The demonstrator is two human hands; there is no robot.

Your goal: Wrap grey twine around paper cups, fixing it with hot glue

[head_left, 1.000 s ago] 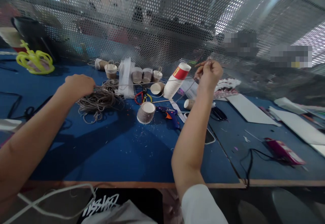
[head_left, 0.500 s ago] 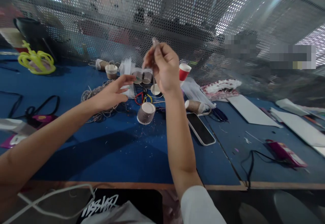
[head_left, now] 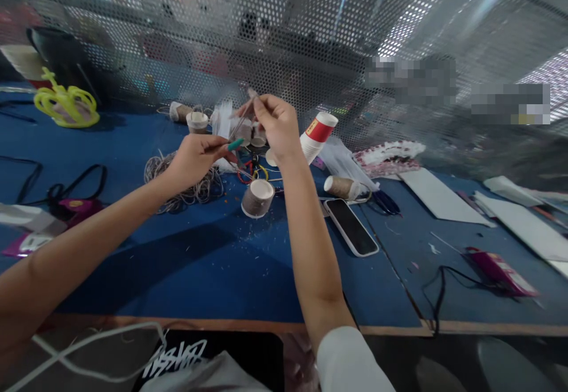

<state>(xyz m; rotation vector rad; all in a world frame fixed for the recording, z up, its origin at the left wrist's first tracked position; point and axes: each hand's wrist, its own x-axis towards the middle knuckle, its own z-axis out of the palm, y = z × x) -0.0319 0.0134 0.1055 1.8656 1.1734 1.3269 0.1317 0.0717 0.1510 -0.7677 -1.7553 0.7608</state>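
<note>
My left hand point(head_left: 197, 156) is closed in a pinch around a short teal stick point(head_left: 235, 144); its exact kind does not show. Higher and to the right, my right hand point(head_left: 277, 124) pinches a thin brownish cord point(head_left: 241, 124), which runs down towards the left fingertips. A small pale tip pokes out above the right fingers, too small to name. Below the hands stands a paper cup wrapped in twine point(head_left: 258, 198). A loose tangle of grey-brown twine point(head_left: 206, 188) lies under my left hand. Scissors with red and yellow handles point(head_left: 261, 173) lie behind the wrapped cup, partly hidden.
A stack of paper cups point(head_left: 318, 134) leans behind my right forearm. To its right are a smartphone point(head_left: 352, 227) and another wrapped cup point(head_left: 341, 187) on its side. A yellow crown point(head_left: 66, 108) stands far left. White boards point(head_left: 444, 193) lie at right. A perforated metal screen point(head_left: 284, 37) closes the back.
My left hand has moved slightly right and closed on the teal stick. My right hand has come down and left, towards it. The cord now stretches between the two hands.
</note>
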